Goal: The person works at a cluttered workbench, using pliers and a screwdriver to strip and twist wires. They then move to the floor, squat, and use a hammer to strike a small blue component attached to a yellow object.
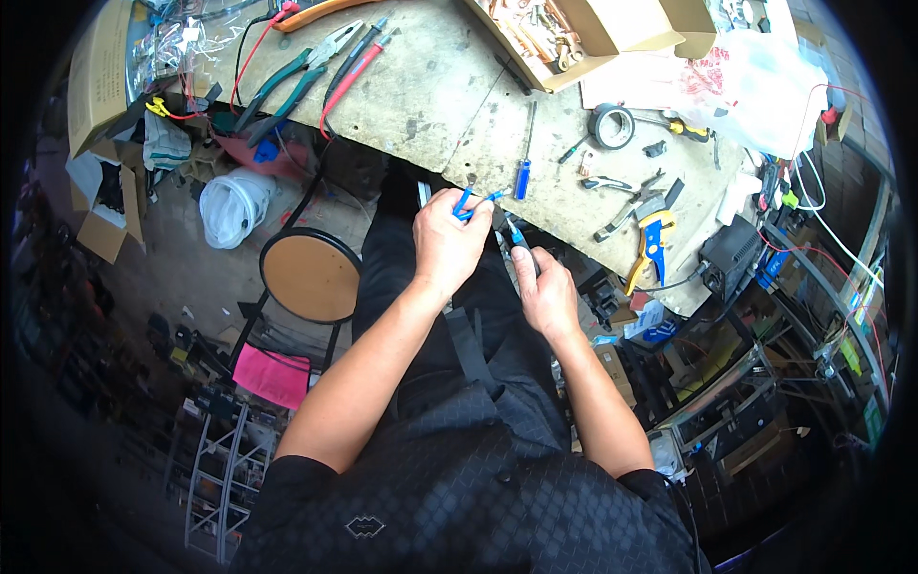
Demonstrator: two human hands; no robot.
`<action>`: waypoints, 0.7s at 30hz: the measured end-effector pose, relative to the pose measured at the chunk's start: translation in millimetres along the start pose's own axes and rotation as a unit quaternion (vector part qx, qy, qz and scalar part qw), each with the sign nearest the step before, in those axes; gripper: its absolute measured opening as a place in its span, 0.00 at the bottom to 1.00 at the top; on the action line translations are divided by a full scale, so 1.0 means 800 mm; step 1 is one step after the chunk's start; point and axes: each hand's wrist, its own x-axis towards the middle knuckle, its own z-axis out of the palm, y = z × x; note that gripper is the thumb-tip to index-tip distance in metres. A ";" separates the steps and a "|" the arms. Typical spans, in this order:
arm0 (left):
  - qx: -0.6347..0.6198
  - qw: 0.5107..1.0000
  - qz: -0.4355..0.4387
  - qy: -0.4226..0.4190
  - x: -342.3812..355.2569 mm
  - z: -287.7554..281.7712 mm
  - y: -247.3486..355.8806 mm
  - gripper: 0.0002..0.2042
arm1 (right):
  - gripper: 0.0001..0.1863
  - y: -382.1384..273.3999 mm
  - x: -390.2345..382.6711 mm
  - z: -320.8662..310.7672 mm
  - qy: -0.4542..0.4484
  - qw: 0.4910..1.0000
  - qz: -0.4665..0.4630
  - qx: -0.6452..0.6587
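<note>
1. Blue wire (463, 202), piece count unclear, is pinched by the left hand (448, 241) at the near bench edge.
2. One dark-handled tool (523, 243) is gripped by the right hand (548, 293), right of the wire.
3. One blue screwdriver (522, 180), one tape roll (596, 126) and two test probes (360, 69) are laid on the worn workbench (421, 124).
4. One round stool (311, 275) and one white bucket (232, 210) are placed at left.

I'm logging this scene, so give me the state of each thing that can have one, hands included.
Left hand: closed on blue pieces.
Right hand: closed on dark-handled tool.
Upper cardboard box: open, copper-coloured pieces inside.
Green-handled pliers: lying down, handles apart.
Blue screwdriver: lying on bench.
Tape roll: lying on bench.
Round seat: unoccupied.
</note>
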 end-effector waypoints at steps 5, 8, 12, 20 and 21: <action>0.039 0.998 0.050 0.020 -0.001 0.002 -0.007 0.08 | 0.33 -0.028 -0.010 -0.023 -0.022 0.998 0.041 -0.034; 0.019 0.999 0.034 0.021 -0.002 0.004 -0.006 0.08 | 0.33 -0.037 -0.004 -0.023 -0.016 0.998 0.047 -0.032; 0.005 1.000 0.005 0.007 -0.001 0.003 -0.010 0.09 | 0.33 -0.035 -0.003 -0.020 -0.020 0.998 0.051 -0.025; -0.035 0.998 -0.012 -0.049 -0.003 -0.028 -0.003 0.07 | 0.20 0.020 0.010 -0.031 0.133 0.972 -0.095 0.167; -0.024 0.998 -0.006 -0.055 -0.005 -0.032 -0.002 0.07 | 0.20 0.015 0.015 -0.043 0.192 0.965 -0.100 0.147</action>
